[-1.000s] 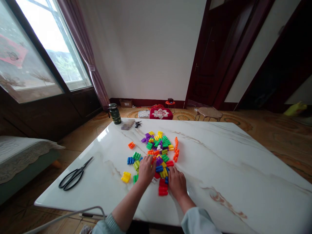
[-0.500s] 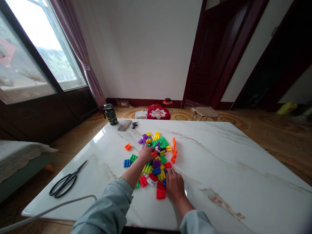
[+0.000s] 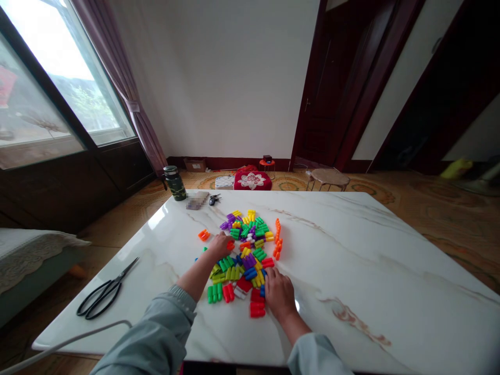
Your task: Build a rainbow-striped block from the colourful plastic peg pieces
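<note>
multicoloured ridged plastic blocks (image 3: 249, 260) heaped in front of you on the glossy white marbled surface (image 3: 332, 245) | your left hand (image 3: 219, 246): heap's 10 o'clock, pinching an orange plastic block (image 3: 230, 245) | your right hand (image 3: 280, 292): 4 o'clock, fingers curled at the edge, can't tell if gripping tbh | black-handled scissors (image 3: 119, 279): 8 o'clock, well apart

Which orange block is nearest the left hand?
The orange block at the tip of the left hand; the other orange blocks lie apart from that hand.
</note>
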`<move>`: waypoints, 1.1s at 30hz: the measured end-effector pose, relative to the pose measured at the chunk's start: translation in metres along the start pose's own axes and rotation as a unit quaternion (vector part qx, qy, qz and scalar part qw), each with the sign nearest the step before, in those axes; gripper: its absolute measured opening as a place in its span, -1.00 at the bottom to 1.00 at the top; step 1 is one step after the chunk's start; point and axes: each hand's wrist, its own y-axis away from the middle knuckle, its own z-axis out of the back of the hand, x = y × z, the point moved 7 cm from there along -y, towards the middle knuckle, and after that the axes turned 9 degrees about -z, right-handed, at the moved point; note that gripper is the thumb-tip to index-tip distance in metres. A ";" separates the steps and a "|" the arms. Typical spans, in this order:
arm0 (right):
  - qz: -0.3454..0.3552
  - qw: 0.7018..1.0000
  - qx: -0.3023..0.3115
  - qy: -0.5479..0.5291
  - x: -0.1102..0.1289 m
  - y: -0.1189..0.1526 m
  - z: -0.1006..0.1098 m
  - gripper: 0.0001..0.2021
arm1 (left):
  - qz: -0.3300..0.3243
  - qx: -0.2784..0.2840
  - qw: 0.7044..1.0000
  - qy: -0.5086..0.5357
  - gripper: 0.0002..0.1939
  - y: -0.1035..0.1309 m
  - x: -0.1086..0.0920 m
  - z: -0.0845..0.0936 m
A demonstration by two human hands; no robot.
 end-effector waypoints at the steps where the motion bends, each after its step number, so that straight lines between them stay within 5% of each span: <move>1: -0.002 1.000 0.003 0.001 0.000 0.000 0.000 -0.77 | -0.002 -0.003 1.000 0.003 -0.54 0.001 0.000 -0.001; 10: 0.005 1.000 -0.009 0.001 0.001 0.000 0.001 -0.78 | 0.043 -0.120 0.988 0.090 -0.66 0.021 0.009 0.003; 16: 0.006 1.000 -0.014 0.005 0.000 0.000 0.001 -0.77 | 0.116 -0.253 0.924 0.262 -0.72 0.034 0.024 0.024; 20: 0.008 1.000 -0.007 0.003 0.000 0.000 0.002 -0.77 | 0.174 -0.318 0.825 0.433 -0.72 0.036 0.021 0.024; 25: 0.006 1.000 -0.006 0.001 0.000 0.000 0.001 -0.76 | 0.155 -0.314 0.693 0.630 -0.76 0.051 -0.016 0.002; 28: 0.004 1.000 -0.007 -0.006 0.000 0.000 0.001 -0.76 | 0.124 -0.264 0.611 0.736 -0.73 0.070 -0.048 -0.018; 31: 0.001 1.000 -0.004 -0.025 -0.001 -0.002 0.002 -0.78 | 0.062 -0.163 0.462 0.869 -0.55 0.086 -0.084 -0.033; 33: 0.002 0.999 -0.014 -0.052 -0.003 -0.003 0.005 -0.76 | 0.037 -0.129 0.404 0.905 -0.45 0.095 -0.096 -0.034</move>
